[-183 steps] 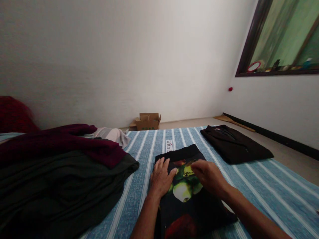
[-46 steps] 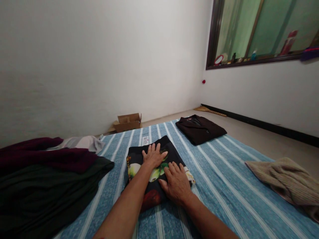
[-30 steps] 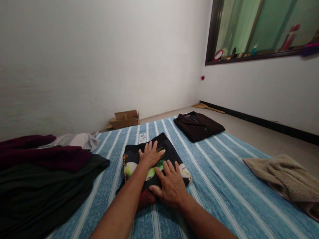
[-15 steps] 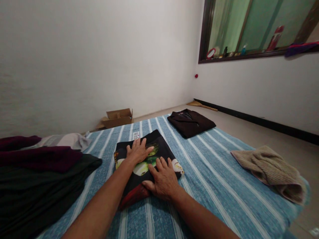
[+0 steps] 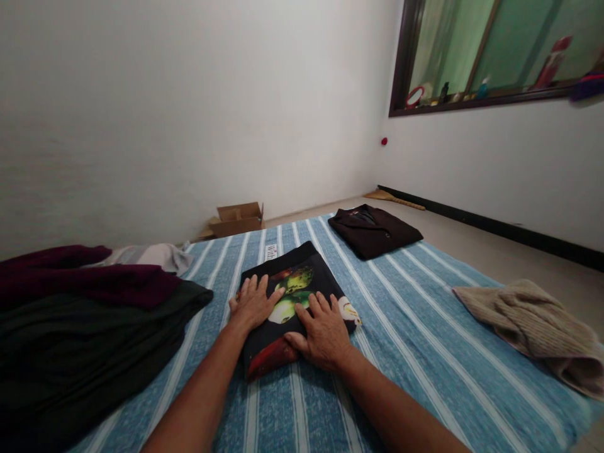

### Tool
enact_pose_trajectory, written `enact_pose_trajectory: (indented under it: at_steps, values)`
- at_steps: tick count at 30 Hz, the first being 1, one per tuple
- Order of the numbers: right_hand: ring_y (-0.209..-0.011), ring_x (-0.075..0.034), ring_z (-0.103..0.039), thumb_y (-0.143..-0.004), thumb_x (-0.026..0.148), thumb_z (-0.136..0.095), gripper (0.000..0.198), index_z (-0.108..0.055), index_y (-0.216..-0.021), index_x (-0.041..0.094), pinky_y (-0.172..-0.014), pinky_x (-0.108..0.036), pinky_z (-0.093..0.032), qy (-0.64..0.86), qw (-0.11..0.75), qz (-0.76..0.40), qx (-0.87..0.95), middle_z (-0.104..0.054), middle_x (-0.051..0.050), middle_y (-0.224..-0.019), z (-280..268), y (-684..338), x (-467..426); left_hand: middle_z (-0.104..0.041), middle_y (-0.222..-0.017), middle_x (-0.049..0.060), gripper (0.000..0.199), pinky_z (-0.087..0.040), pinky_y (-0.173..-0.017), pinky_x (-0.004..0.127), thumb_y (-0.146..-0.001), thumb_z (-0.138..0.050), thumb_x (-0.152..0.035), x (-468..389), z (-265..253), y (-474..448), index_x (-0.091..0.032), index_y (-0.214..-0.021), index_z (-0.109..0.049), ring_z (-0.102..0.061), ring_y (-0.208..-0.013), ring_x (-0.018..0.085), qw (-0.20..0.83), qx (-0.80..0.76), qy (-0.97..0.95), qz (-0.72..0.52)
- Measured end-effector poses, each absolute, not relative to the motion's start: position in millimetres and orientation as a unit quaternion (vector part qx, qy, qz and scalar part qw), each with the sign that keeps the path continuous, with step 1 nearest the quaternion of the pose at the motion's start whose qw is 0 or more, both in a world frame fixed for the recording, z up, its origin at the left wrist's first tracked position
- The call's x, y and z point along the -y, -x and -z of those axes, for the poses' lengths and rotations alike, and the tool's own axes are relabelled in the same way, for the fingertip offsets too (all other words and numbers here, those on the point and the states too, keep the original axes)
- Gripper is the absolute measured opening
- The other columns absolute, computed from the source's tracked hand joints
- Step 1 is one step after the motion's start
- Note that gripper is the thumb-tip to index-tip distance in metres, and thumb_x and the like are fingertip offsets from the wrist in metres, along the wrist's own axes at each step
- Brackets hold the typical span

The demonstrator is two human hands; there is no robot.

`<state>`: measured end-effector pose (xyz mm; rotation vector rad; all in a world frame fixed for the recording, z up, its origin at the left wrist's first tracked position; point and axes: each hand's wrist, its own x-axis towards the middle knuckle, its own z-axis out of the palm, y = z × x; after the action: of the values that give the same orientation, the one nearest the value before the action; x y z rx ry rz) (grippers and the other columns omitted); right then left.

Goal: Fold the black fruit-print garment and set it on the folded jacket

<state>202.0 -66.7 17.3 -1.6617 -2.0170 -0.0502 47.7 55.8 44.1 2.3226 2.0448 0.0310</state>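
Observation:
A folded black garment (image 5: 283,336) with a green, red and white print lies on the blue striped bedsheet (image 5: 401,340). Flat on its left side rests my left hand (image 5: 252,304), fingers spread. My right hand (image 5: 325,331) presses on the near right part, its fingers also stretched out and the thumb pointing left. Neither hand grips the cloth. Parts of the print are hidden under the palms.
Beyond lies a folded dark brown jacket (image 5: 375,231). To the right is a crumpled beige towel-like cloth (image 5: 526,324). Dark green clothing (image 5: 94,333) and a maroon garment (image 5: 117,283) heap up at left. A cardboard box (image 5: 238,223) stands past the bed's far edge.
My left hand has slid toward the left edge of the black garment, uncovering more of the print. My right hand stays at about the same place on it. The view has turned slightly left.

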Motion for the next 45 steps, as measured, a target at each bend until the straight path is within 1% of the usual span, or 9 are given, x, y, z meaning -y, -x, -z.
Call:
enact_pose_trajectory:
  at_steps: [5,12,18,25,29,33,38,41,45]
  values:
    - [-0.128,-0.034,-0.033,-0.084,0.065,-0.031,0.063,-0.046,-0.129,0.024,-0.101,-0.058,-0.019,0.616,0.251,0.016,0.747,-0.046,-0.016,-0.134,-15,-201,67,-0.017,-0.151,0.012,0.077,-0.020,-0.103,0.058,-0.081,-0.022,-0.065,-52,-42,-45,-0.019,-0.142,-0.025,-0.012,-0.138,0.030,0.033,-0.660,-0.750,-0.019]
    - [-0.127,-0.034,-0.034,-0.085,0.064,-0.032,0.062,-0.047,-0.129,0.023,-0.101,-0.057,-0.021,0.613,0.243,0.023,0.751,-0.046,-0.017,-0.133,-12,-201,67,-0.017,-0.151,0.013,0.080,-0.022,-0.104,0.055,-0.080,-0.023,-0.068,-55,-35,-43,-0.018,-0.143,-0.024,-0.012,-0.138,0.030,0.055,-0.654,-0.754,-0.031]
    - [-0.127,-0.034,-0.034,-0.085,0.062,-0.035,0.060,-0.048,-0.129,0.023,-0.101,-0.057,-0.020,0.614,0.238,0.022,0.752,-0.046,-0.016,-0.134,-12,-200,67,-0.018,-0.151,0.012,0.080,-0.024,-0.102,0.055,-0.079,-0.025,-0.068,-56,-31,-39,-0.019,-0.143,-0.024,-0.013,-0.137,0.031,0.061,-0.652,-0.755,-0.037]
    - [-0.127,-0.034,-0.034,-0.085,0.062,-0.034,0.061,-0.048,-0.129,0.023,-0.102,-0.056,-0.021,0.617,0.230,0.017,0.753,-0.046,-0.016,-0.135,-12,-199,69,-0.012,-0.152,0.011,0.081,-0.020,-0.102,0.060,-0.079,-0.025,-0.068,-51,-33,-39,-0.020,-0.143,-0.021,-0.008,-0.138,0.030,0.088,-0.653,-0.751,-0.045]
    - [-0.128,-0.034,-0.034,-0.085,0.062,-0.033,0.062,-0.048,-0.129,0.022,-0.102,-0.056,-0.021,0.616,0.227,0.014,0.754,-0.045,-0.017,-0.135,-9,-200,68,-0.011,-0.152,0.012,0.080,-0.020,-0.103,0.058,-0.079,-0.025,-0.068,-49,-34,-40,-0.019,-0.143,-0.021,-0.006,-0.139,0.030,0.094,-0.654,-0.749,-0.045]
    - [-0.129,-0.035,-0.031,-0.084,0.062,-0.035,0.062,-0.044,-0.133,0.025,-0.102,-0.058,-0.019,0.603,0.233,0.010,0.763,-0.041,-0.018,-0.138,-12,-196,70,-0.012,-0.152,0.012,0.081,-0.022,-0.102,0.057,-0.079,-0.025,-0.068,-49,-33,-39,-0.019,-0.143,-0.021,-0.008,-0.138,0.030,0.088,-0.652,-0.752,-0.049]
    - [-0.134,-0.033,-0.022,-0.088,0.058,-0.030,0.057,-0.037,-0.136,0.027,-0.104,-0.059,-0.016,0.508,0.232,-0.002,0.829,-0.034,-0.014,-0.144,-17,-179,78,-0.012,-0.152,0.012,0.080,-0.024,-0.101,0.058,-0.079,-0.023,-0.069,-50,-30,-38,-0.021,-0.143,-0.021,-0.008,-0.138,0.031,0.086,-0.651,-0.753,-0.043]
    - [-0.134,-0.035,-0.018,-0.087,0.060,-0.031,0.059,-0.035,-0.136,0.027,-0.102,-0.061,-0.017,0.467,0.222,-0.010,0.856,-0.033,-0.013,-0.144,-17,-170,82,-0.013,-0.151,0.013,0.082,-0.023,-0.102,0.056,-0.078,-0.023,-0.070,-52,-28,-37,-0.019,-0.143,-0.021,-0.009,-0.138,0.031,0.084,-0.643,-0.760,-0.042]
    - [-0.134,-0.038,-0.018,-0.087,0.060,-0.032,0.056,-0.036,-0.135,0.032,-0.100,-0.064,-0.018,0.468,0.214,-0.006,0.857,-0.031,-0.013,-0.145,-14,-165,84,-0.014,-0.151,0.014,0.084,-0.022,-0.102,0.056,-0.078,-0.023,-0.071,-53,-24,-35,-0.018,-0.143,-0.022,-0.010,-0.138,0.032,0.084,-0.639,-0.763,-0.049]
